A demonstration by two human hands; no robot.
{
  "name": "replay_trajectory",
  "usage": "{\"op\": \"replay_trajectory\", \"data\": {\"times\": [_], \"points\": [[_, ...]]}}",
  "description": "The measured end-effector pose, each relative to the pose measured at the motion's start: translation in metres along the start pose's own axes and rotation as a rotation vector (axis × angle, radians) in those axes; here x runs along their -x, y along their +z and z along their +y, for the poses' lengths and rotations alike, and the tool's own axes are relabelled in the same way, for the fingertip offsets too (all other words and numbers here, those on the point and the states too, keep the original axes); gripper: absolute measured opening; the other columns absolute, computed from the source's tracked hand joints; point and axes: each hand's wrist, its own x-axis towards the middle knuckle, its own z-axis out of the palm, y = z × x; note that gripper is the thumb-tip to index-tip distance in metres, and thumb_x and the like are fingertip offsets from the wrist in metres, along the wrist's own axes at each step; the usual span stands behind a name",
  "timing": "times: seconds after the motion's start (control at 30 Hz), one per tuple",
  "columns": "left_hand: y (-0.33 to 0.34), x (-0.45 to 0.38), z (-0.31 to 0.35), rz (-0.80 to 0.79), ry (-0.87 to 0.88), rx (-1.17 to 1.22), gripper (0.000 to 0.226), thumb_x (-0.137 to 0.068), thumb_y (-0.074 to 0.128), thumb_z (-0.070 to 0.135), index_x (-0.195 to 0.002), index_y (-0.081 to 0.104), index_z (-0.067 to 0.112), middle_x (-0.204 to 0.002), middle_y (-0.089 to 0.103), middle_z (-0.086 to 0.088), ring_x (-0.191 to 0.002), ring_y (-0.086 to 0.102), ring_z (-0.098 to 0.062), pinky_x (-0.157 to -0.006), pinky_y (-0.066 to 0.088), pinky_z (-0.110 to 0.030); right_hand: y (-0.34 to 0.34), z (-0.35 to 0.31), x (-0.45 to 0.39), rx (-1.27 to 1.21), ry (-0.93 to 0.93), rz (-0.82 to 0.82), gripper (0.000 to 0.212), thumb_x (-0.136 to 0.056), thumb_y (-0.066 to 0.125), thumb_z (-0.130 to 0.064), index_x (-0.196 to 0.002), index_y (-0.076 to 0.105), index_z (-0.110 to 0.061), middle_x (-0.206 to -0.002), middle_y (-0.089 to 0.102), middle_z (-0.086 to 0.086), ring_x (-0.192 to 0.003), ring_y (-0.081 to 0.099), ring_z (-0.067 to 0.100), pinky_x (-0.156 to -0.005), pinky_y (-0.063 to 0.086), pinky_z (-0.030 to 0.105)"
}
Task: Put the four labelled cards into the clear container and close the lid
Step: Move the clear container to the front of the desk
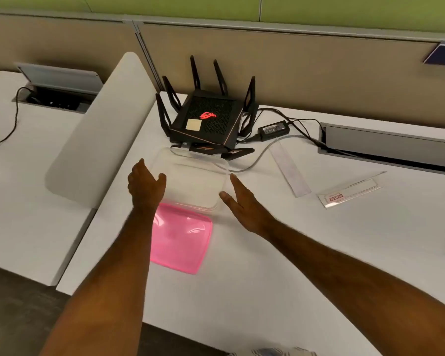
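Note:
A clear plastic container (pixel 190 179) stands on the white desk in front of the router; nothing shows inside it. Its pink lid (pixel 180 237) lies flat on the desk just in front of it. My left hand (pixel 145 182) is open at the container's left side. Open too, my right hand (pixel 242 204) is at its right side, fingers pointing forward. Neither hand holds anything. A long white card (pixel 289 170) lies to the right, and farther right a card with a red label (pixel 344 195). At the bottom edge some blurred items (pixel 272 352) peek into view.
A black router (pixel 206 119) with upright antennas sits behind the container, its power brick (pixel 274 129) and cables trailing right to a cable tray (pixel 388 145). A white divider panel (pixel 100 129) stands to the left. The desk's front edge (pixel 165 327) is near my forearms.

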Motion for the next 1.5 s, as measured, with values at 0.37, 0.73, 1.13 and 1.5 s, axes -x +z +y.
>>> {"op": "replay_trajectory", "data": {"times": [0.37, 0.73, 1.13, 1.5], "points": [[0.0, -0.001, -0.002, -0.085, -0.046, 0.297, 0.044, -0.1, 0.046, 0.015, -0.143, 0.044, 0.012, -0.14, 0.054, -0.016, -0.123, 0.055, -0.035, -0.103, 0.047, -0.047, 0.022, -0.013, 0.002, -0.139, 0.108, -0.051, 0.084, -0.097, 0.033, -0.07, -0.161, -0.003, -0.029, -0.169, 0.0, -0.009, -0.155, 0.007, 0.012, -0.117, 0.008, 0.026], [-0.012, 0.017, 0.014, -0.053, -0.007, 0.326, 0.039, -0.102, 0.046, 0.019, -0.14, 0.049, 0.011, -0.138, 0.056, -0.017, -0.122, 0.056, -0.035, -0.088, 0.042, -0.031, 0.003, -0.024, 0.029, -0.26, 0.124, -0.004, 0.084, -0.094, 0.03, -0.075, -0.161, 0.0, -0.034, -0.168, 0.005, -0.013, -0.154, 0.012, 0.011, -0.111, 0.009, 0.023], [-0.018, 0.084, 0.065, -0.145, 0.07, 0.396, 0.049, -0.1, 0.054, 0.031, -0.147, 0.044, 0.016, -0.146, 0.051, -0.008, -0.127, 0.053, -0.028, -0.094, 0.04, -0.031, -0.046, -0.009, 0.101, -0.486, 0.124, 0.182, 0.077, -0.095, 0.04, -0.071, -0.16, 0.017, -0.036, -0.166, 0.021, -0.012, -0.151, 0.027, 0.01, -0.126, 0.017, 0.039], [-0.007, 0.172, 0.116, -0.261, 0.139, 0.467, 0.052, -0.101, 0.056, 0.033, -0.149, 0.042, 0.021, -0.147, 0.05, -0.003, -0.127, 0.052, -0.021, -0.094, 0.04, -0.029, -0.099, 0.036, 0.171, -0.535, 0.022, 0.299, 0.078, -0.089, 0.042, -0.08, -0.155, 0.031, -0.04, -0.159, 0.036, -0.02, -0.147, 0.033, 0.005, -0.121, 0.03, 0.049]]}}
